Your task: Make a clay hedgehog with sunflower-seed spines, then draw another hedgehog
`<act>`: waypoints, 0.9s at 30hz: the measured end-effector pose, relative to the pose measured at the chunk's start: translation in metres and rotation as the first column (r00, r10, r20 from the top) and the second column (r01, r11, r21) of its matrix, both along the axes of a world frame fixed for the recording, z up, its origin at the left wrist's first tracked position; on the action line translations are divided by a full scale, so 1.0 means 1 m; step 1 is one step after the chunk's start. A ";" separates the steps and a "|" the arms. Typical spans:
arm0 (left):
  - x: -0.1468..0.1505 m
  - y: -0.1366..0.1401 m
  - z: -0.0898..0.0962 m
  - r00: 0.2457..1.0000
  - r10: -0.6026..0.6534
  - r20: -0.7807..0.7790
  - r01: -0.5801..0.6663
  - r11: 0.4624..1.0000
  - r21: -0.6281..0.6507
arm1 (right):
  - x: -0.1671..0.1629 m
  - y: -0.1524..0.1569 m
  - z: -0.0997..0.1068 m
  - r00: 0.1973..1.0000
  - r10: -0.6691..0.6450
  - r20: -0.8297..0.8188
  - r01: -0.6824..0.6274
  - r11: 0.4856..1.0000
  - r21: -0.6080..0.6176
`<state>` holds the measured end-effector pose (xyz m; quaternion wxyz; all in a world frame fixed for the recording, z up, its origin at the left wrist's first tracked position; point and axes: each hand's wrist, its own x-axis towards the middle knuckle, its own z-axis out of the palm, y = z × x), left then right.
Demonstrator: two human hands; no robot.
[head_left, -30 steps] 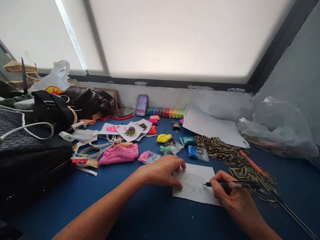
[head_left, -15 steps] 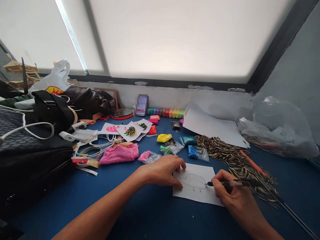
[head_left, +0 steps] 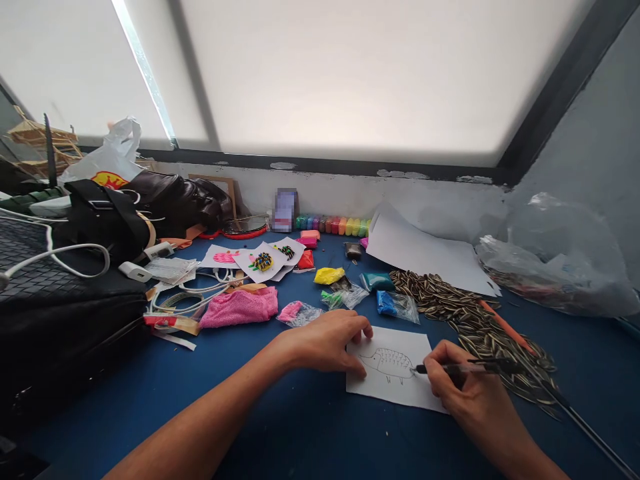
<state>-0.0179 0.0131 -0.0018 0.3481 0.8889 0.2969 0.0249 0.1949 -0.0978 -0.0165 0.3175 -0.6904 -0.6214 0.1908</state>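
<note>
A sheet of white paper (head_left: 400, 392) lies on the blue table, bearing a line drawing of an animal (head_left: 393, 363) with a pointed snout, short legs and small marks over its back. Resting on the sheet's left edge, my left hand (head_left: 333, 343) has its thumb and fingers spread apart. My right hand (head_left: 457, 380) is closed around a dark pen (head_left: 473, 367), whose tip touches the paper at the rear end of the drawn animal. Just beyond the sheet are small bags of coloured clay, among them a blue packet (head_left: 395, 305) and a pink packet (head_left: 299, 313).
Striped sunflower seeds (head_left: 440, 300) are heaped at the right, beside an orange-handled tool (head_left: 506, 327). Behind them lie large white sheets (head_left: 425, 250) and a clear plastic bag (head_left: 560, 260). Left are a pink cloth (head_left: 240, 307), decorated cards (head_left: 277, 269), cables and a black bag (head_left: 65, 333).
Both hands keep nearly the same places. The pen tip stays at the drawn animal's rear, with at most a tiny shift.
</note>
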 end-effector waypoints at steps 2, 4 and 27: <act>0.000 0.000 0.001 1.000 0.000 -0.007 0.000 1.000 0.003 | -0.001 0.000 0.001 1.000 -0.003 -0.011 0.003 1.000 -0.002; 0.000 0.000 0.002 1.000 -0.001 -0.011 0.001 1.000 0.005 | -0.002 0.000 0.003 1.000 -0.013 -0.021 0.012 1.000 -0.006; 0.009 -0.005 -0.013 0.993 0.109 0.042 -0.115 0.975 0.192 | -0.017 -0.004 0.004 0.965 0.038 -0.259 -0.050 0.998 -0.039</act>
